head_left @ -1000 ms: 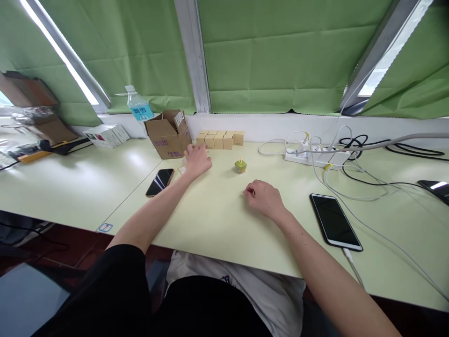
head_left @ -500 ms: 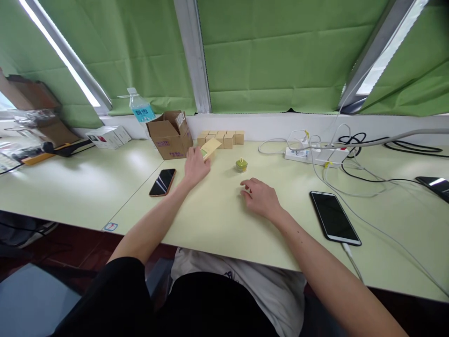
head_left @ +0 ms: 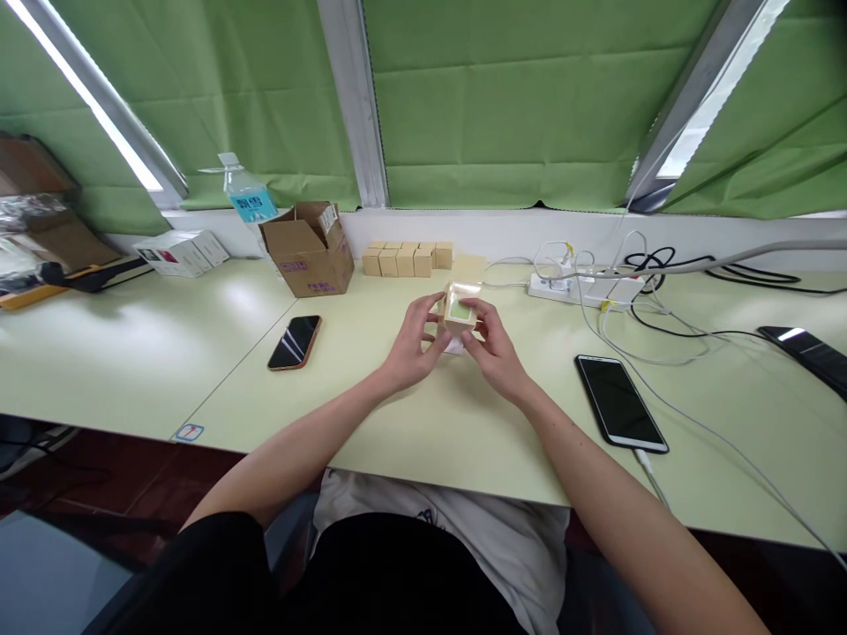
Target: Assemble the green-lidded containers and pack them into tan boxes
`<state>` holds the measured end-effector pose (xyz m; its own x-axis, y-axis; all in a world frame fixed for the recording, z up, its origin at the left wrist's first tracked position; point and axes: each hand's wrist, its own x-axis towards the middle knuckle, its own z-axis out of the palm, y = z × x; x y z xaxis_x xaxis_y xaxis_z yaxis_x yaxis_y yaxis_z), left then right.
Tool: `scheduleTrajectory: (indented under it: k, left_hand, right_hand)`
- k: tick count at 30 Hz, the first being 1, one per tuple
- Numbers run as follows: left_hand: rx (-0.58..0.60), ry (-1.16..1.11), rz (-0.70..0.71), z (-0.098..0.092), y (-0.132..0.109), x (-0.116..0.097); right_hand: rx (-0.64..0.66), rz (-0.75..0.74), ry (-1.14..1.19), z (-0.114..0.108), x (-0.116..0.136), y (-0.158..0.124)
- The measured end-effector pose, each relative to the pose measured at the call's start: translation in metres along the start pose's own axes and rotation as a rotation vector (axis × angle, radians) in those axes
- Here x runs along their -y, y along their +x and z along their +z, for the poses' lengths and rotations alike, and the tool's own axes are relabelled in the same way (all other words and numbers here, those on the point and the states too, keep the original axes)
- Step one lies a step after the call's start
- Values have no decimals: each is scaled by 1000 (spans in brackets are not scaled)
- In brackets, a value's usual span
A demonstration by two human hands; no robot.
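Observation:
Near the middle of the table, a small cardboard box (head_left: 461, 309) with a light green patch on it is held between both hands. My left hand (head_left: 418, 339) grips its left side, fingers curled round it. On its right side, my right hand (head_left: 493, 344) has its thumb and fingers closed on the box. A pale piece shows just below the box, too small to make out. The green-lidded container seen earlier is not visible as such. Behind the hands stands a row of several small brown boxes (head_left: 406, 261).
An open cardboard box (head_left: 314, 265) and a water bottle (head_left: 251, 198) stand at the back left. One phone (head_left: 296, 342) lies left of my hands, another (head_left: 620, 401) right. A power strip (head_left: 588, 287) with tangled cables occupies the back right.
My left hand has moved right from beside the open cardboard box, bringing the small box to the middle. My right hand has closed on it too. The view has shifted slightly.

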<state>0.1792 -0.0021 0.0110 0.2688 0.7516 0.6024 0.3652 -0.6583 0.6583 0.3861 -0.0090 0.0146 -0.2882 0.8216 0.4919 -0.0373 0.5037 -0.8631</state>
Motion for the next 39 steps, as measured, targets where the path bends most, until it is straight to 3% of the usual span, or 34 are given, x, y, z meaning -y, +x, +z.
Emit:
scheduleTrajectory:
  k: [5, 15, 24, 39]
  left_hand:
    - [-25, -75, 76, -10, 4, 13]
    - [-28, -40, 84, -6, 2, 5]
    - [-155, 42, 67, -6, 2, 8]
    - [-177, -18, 150, 0, 0, 12]
  right_hand:
    - [56, -2, 83, -9, 6, 3]
    - [65, -2, 51, -6, 4, 2]
    - [128, -7, 79, -10, 14, 3]
    - [39, 23, -34, 2, 0, -1]
